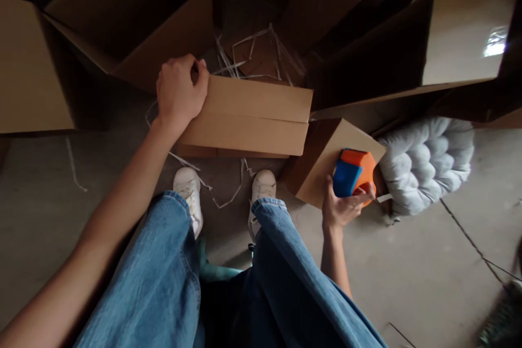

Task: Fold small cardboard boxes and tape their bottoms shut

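Observation:
A closed cardboard box (248, 114) lies in front of my shoes, with a seam running along its upper face. At its left end my left hand (182, 87) is closed, fingers curled over the far corner and edge. My right hand (346, 204) holds a chunky orange-and-blue plastic tool (356, 171), its exact kind unclear. Fingers wrap round the tool's lower part, which they partly hide. Behind this tool stands a smaller cardboard box (322, 157), to the right of the closed one.
Large open cartons (171, 32) crowd the far side, with another carton (465, 43) at the right. White plastic strapping (220, 204) lies loose around my shoes (263, 187). A grey tufted cushion (428, 166) sits at the right. A dark cord (465, 234) crosses the concrete floor.

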The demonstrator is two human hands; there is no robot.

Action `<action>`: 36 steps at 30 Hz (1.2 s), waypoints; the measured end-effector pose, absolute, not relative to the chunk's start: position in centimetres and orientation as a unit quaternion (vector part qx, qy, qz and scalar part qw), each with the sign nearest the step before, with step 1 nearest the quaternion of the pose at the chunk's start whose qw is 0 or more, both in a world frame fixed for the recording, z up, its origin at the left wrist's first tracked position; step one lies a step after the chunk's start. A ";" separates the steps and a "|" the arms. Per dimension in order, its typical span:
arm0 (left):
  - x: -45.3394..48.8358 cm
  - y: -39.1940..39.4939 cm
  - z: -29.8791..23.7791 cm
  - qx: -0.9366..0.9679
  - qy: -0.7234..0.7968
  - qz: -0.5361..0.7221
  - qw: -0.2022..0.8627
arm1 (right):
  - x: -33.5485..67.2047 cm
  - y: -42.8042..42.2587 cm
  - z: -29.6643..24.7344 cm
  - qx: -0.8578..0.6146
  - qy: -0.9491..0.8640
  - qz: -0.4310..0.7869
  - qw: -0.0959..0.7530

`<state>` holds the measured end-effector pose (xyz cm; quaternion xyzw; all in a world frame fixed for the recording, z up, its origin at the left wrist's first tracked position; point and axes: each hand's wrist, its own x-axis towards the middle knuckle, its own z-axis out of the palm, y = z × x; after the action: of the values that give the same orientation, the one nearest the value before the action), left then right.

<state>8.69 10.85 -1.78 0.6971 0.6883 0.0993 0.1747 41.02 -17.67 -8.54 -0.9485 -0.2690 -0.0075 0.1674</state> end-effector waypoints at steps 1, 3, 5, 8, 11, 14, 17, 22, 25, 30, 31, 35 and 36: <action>8.7 10.9 -1.8 0.700 0.688 0.094 0.165 | 40.9 -17.5 -9.0 -0.951 -0.269 -0.035 0.152; 8.6 10.9 -1.9 0.707 0.686 0.084 0.150 | 41.0 -17.2 -9.6 -0.949 -0.278 -0.080 0.127; 8.6 10.9 -1.9 0.710 0.683 0.083 0.150 | 41.2 -17.1 -9.8 -0.948 -0.284 -0.090 0.111; 8.6 10.9 -2.0 0.701 0.685 0.093 0.174 | 41.5 -17.4 -9.9 -0.949 -0.289 -0.086 0.091; 8.7 11.0 -2.0 0.684 0.695 0.102 0.200 | 41.4 -17.7 -9.9 -0.951 -0.288 -0.081 0.077; 8.6 11.0 -2.0 0.692 0.687 0.103 0.195 | 41.2 -17.8 -9.7 -0.955 -0.284 -0.067 0.061; 8.7 11.0 -2.1 0.699 0.686 0.103 0.173 | 41.0 -17.7 -9.3 -0.957 -0.284 -0.048 0.038; 8.8 11.0 -2.3 0.691 0.692 0.114 0.177 | 41.2 -17.5 -9.1 -0.958 -0.277 -0.056 0.035; 8.7 11.0 -2.5 0.697 0.683 0.130 0.175 | 41.5 -17.5 -9.2 -0.959 -0.268 -0.066 0.061; 8.5 11.4 -3.1 0.718 0.664 0.157 0.139 | 41.2 -17.5 -9.0 -0.948 -0.276 -0.067 0.141; 8.4 11.5 -3.3 0.718 0.661 0.167 0.140 | 40.9 -17.3 -8.8 -0.945 -0.282 -0.065 0.156; 8.4 11.6 -3.5 0.716 0.649 0.205 0.151 | 39.4 -15.8 -7.3 -0.921 -0.310 -0.039 0.232; 8.4 11.6 -3.5 0.718 0.648 0.207 0.151 | 39.1 -15.3 -6.9 -0.913 -0.312 -0.030 0.262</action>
<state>8.44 11.61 -3.47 0.7176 0.6476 0.2069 0.1514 39.14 -15.31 -6.90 -0.9129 -0.3116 -0.0304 0.2619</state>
